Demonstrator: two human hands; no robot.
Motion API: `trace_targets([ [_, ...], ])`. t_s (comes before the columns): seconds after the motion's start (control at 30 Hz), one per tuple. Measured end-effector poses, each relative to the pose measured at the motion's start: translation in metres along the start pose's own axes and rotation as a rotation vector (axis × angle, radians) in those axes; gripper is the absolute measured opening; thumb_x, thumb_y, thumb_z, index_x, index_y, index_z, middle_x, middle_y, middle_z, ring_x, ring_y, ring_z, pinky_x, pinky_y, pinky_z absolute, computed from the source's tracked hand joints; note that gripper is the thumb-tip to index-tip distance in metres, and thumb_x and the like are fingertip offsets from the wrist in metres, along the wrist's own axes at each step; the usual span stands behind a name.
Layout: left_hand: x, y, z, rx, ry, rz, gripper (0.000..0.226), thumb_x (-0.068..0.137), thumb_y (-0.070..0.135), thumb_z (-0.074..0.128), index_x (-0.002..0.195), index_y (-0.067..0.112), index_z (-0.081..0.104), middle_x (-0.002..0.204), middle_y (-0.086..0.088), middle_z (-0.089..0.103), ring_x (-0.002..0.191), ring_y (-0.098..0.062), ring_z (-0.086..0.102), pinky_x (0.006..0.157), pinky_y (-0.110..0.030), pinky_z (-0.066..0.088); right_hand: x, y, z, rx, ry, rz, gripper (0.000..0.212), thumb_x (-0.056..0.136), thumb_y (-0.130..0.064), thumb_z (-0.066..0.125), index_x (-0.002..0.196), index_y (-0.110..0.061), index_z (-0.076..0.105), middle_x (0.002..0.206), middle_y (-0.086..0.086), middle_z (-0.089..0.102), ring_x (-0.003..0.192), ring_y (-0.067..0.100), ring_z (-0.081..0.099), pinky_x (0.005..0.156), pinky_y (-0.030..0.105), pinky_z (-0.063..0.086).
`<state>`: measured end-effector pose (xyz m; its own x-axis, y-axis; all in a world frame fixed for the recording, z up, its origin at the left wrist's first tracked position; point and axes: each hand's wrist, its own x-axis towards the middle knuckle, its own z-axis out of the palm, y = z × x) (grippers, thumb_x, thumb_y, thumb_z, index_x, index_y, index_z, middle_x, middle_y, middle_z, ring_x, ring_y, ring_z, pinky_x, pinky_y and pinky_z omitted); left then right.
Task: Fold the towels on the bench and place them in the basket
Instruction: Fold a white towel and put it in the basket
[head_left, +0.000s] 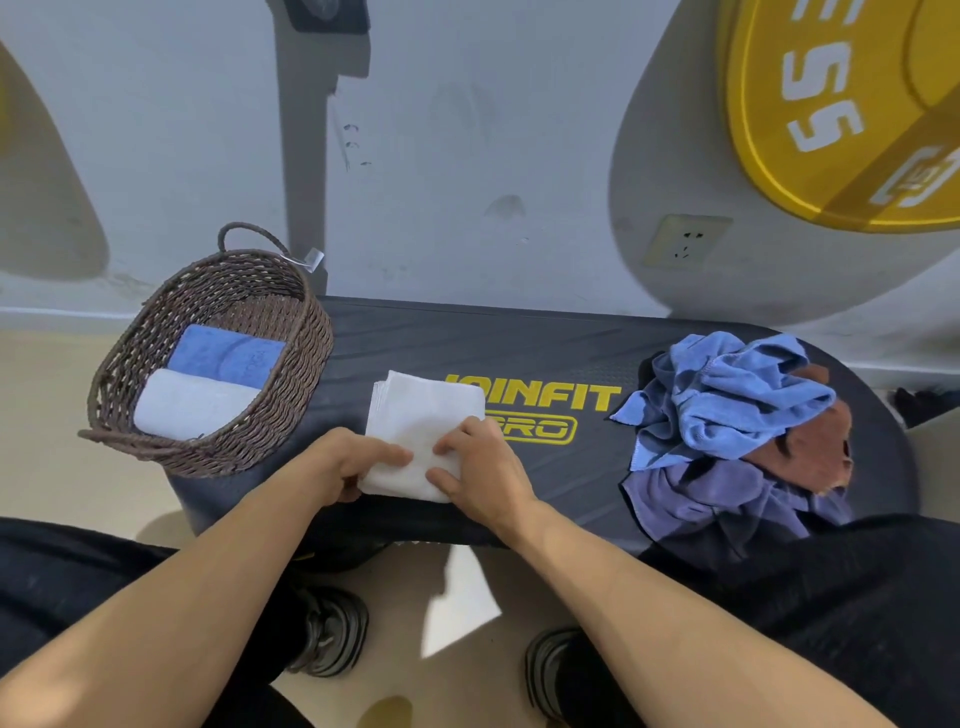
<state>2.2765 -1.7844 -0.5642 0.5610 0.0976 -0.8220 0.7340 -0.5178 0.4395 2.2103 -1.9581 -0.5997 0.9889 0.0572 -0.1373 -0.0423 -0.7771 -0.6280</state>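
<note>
A folded white towel (415, 415) lies in the middle of the black bench (519, 343). My left hand (353, 462) grips its near left edge, fingers curled under it. On its near right part rests my right hand (478, 462), thumb at the front edge. To the left on the bench stands a brown woven basket (306, 332) holding a folded blue towel (223, 356) and a folded white towel (187, 402). On the bench's right end sits a crumpled pile: a light blue towel (727, 395), a brown towel (810, 447) and a purple towel (706, 499).
The bench stands against a pale wall with a socket (685, 241). A yellow weight plate (841, 109) hangs at the upper right. My knees and shoes (332, 629) are below the bench's near edge.
</note>
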Motion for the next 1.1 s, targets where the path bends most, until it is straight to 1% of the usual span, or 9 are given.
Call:
trace_targets([
  [0.17,-0.012,0.011,-0.004,-0.129,-0.065,0.091,0.028,0.08,0.004,0.073,0.107,0.001,0.063,0.097,-0.015,0.068,0.084,-0.029,0.065,0.063,-0.034,0.051,-0.002,0.002,-0.001,0.052,-0.005,0.045,0.033,0.085,-0.038,0.07,0.112,-0.02,0.065,0.113,-0.003,0.053,0.115,0.016,0.041,0.095,0.033,0.044],
  [0.27,-0.022,0.027,-0.002,-0.18,0.064,0.319,0.035,0.076,-0.003,0.075,0.1,0.01,0.053,0.092,-0.012,0.059,0.075,-0.027,0.061,0.063,-0.035,0.05,0.002,0.001,-0.009,0.116,-0.01,0.113,0.028,0.083,-0.039,0.073,0.103,-0.021,0.067,0.107,-0.002,0.057,0.108,0.015,0.048,0.088,0.027,0.043],
  [0.4,-0.047,0.042,0.003,0.104,0.195,0.73,0.054,0.073,0.005,0.075,0.114,0.026,0.047,0.085,-0.002,0.067,0.078,-0.019,0.066,0.07,-0.035,0.053,0.01,-0.006,-0.046,0.325,0.228,0.171,0.029,0.073,-0.033,0.082,0.079,-0.023,0.056,0.08,-0.013,0.055,0.073,0.004,0.051,0.065,0.02,0.036],
  [0.5,-0.067,0.058,0.008,0.443,0.183,0.944,0.073,0.074,0.017,0.072,0.134,0.037,0.036,0.087,0.01,0.066,0.081,-0.011,0.064,0.069,-0.032,0.051,0.01,-0.013,-0.085,0.26,0.422,-0.063,0.048,0.061,-0.031,0.084,0.096,-0.021,0.053,0.097,-0.011,0.047,0.091,0.009,0.044,0.076,0.017,0.037],
  [0.6,-0.079,0.071,0.013,0.642,0.117,1.03,0.083,0.074,0.023,0.075,0.141,0.043,0.028,0.096,0.014,0.065,0.094,-0.012,0.061,0.08,-0.035,0.05,0.007,-0.021,-0.114,0.106,0.266,-0.199,0.084,0.057,-0.041,0.084,0.131,-0.027,0.046,0.128,-0.008,0.043,0.124,0.015,0.033,0.104,0.033,0.035],
  [0.7,-0.083,0.077,0.014,0.575,-0.07,1.07,0.069,0.071,0.021,0.08,0.128,0.039,0.046,0.091,0.013,0.07,0.091,-0.003,0.062,0.08,-0.022,0.046,0.002,-0.024,-0.136,-0.065,-0.018,-0.09,0.088,0.054,-0.047,0.088,0.131,-0.029,0.049,0.13,-0.006,0.048,0.134,0.02,0.031,0.115,0.042,0.024],
  [0.83,-0.074,0.074,0.015,0.287,-0.374,0.983,0.044,0.072,0.022,0.084,0.109,0.03,0.062,0.089,-0.001,0.075,0.075,-0.009,0.068,0.069,-0.018,0.05,-0.004,-0.012,-0.164,-0.198,-0.401,0.068,0.039,0.059,-0.044,0.088,0.082,-0.024,0.064,0.075,-0.008,0.064,0.074,0.015,0.059,0.071,0.032,0.048],
  [0.97,-0.053,0.058,0.025,-0.029,-0.466,0.776,0.036,0.072,0.034,0.08,0.105,0.023,0.07,0.098,-0.013,0.074,0.085,-0.019,0.069,0.078,-0.031,0.053,-0.01,0.012,-0.176,0.162,-0.534,0.174,0.023,0.069,-0.031,0.086,0.074,-0.022,0.066,0.07,-0.008,0.064,0.064,0.01,0.059,0.061,0.026,0.046],
  [1.1,-0.03,0.033,0.046,-0.113,-0.394,0.663,0.019,0.097,0.026,0.06,0.106,0.016,0.074,0.106,-0.005,0.073,0.093,-0.018,0.068,0.078,-0.032,0.054,-0.009,0.052,-0.156,0.693,-0.474,0.397,0.031,0.085,-0.021,0.076,0.108,-0.001,0.069,0.1,0.012,0.074,0.087,0.023,0.07,0.074,0.035,0.057],
])
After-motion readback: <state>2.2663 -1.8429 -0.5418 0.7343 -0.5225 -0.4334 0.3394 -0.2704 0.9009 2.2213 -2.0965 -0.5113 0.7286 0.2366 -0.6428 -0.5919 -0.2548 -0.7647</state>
